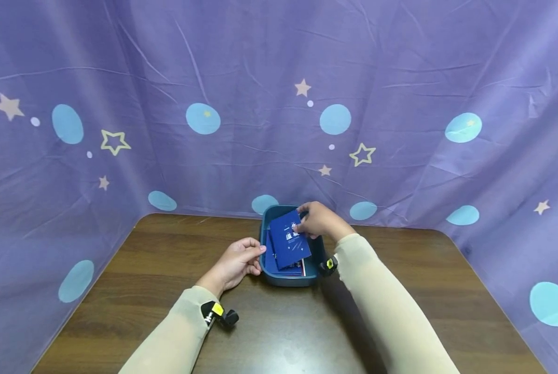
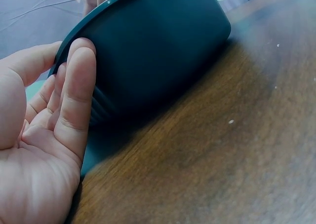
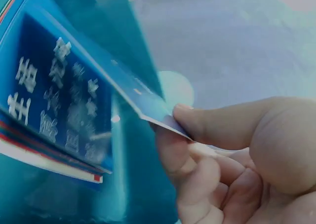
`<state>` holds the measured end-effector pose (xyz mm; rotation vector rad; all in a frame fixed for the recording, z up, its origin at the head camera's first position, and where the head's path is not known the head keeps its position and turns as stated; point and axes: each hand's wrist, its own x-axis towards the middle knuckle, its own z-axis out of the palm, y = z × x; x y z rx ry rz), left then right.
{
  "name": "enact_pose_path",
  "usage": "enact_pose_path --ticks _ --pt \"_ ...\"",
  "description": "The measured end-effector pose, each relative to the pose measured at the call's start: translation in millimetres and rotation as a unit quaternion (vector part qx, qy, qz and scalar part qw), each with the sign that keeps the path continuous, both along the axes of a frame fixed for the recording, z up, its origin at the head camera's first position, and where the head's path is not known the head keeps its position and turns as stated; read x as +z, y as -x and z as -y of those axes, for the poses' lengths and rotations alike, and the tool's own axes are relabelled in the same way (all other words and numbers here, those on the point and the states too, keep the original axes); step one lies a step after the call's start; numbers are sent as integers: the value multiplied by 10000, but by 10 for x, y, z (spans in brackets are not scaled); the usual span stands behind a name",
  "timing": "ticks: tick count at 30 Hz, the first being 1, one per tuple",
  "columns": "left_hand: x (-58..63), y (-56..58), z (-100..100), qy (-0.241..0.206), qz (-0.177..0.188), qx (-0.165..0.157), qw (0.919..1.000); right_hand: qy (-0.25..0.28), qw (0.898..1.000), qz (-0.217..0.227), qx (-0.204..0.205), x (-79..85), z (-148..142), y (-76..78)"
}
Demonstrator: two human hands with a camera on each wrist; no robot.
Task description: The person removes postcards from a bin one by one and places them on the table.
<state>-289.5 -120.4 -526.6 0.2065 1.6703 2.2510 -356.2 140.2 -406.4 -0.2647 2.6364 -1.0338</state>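
while the right hand [image 1: 320, 221] pinched the edge of a thin blue booklet [image 1: 288, 246] between thumb and bent fingers, the left hand [image 1: 236, 262] gripped the left side of a dark teal plastic bin [image 1: 290, 281], thumb at the rim, fingers against the outer wall. the pinched booklet was inside the bin, tilted over the contents, white chinese characters on its cover. beneath it, partly covered, sat more blue booklets [image 1: 270, 262], with white and red showing along their edges; number could not be told. a cover seen from the right wrist also bore white characters, some too blurred to read. the bin, rectangular with rounded corners, stood on a wood-grain table [image 1: 190, 249], toward the far edge. a black wrist camera [image 1: 229, 318] with a yellow patch sat at the left cuff, on a pale sleeve [image 1: 166, 332]. beyond the table hung a purple curtain [image 1: 269, 62] printed with light-blue dots and stars.
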Motion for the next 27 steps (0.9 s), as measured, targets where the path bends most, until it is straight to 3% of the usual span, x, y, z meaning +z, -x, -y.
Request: enact_pose_path --ticks 4,9,21,27 --pt "14 -10 -6 -53 -19 -31 10000 702 9970 -186 -278 -41 -158 -57" --pt "23 -20 -5 -66 -13 -41 10000 1641 9847 -288 -515 -93 -393 -141" --pt "-3 -31 -22 20 79 4 10000 1883 9777 -516 -772 -158 -1047 -298" --pt "18 -16 3 107 56 26 9999 1667 9797 -587 -947 -115 -1286 -295"
